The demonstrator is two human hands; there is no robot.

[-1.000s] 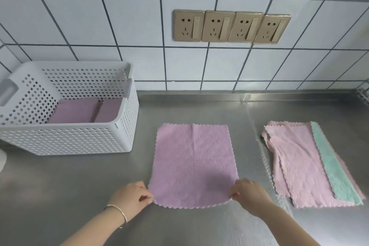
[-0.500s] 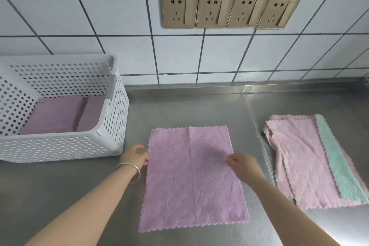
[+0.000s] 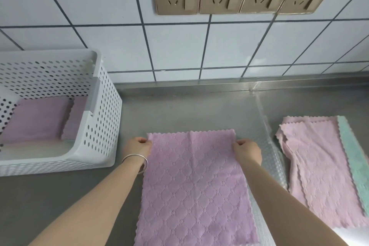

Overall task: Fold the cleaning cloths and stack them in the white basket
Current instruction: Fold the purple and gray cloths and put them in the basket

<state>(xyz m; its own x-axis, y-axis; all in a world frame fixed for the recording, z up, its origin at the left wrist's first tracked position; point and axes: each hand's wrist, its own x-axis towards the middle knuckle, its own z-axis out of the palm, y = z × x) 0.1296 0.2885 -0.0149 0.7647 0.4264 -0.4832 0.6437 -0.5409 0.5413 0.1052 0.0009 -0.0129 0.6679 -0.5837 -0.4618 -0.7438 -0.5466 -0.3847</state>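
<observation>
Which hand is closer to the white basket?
Left. The left hand pinches the purple cloth's far left corner, just beside the white basket. The right hand pinches the far right corner, a cloth-width farther away.

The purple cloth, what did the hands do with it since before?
Both hands slid from the cloth's near corners up its sides to the far corners. The left hand and right hand now pinch those corners. The cloth stayed flat and unfolded; the basket and the pile stayed put.
</observation>
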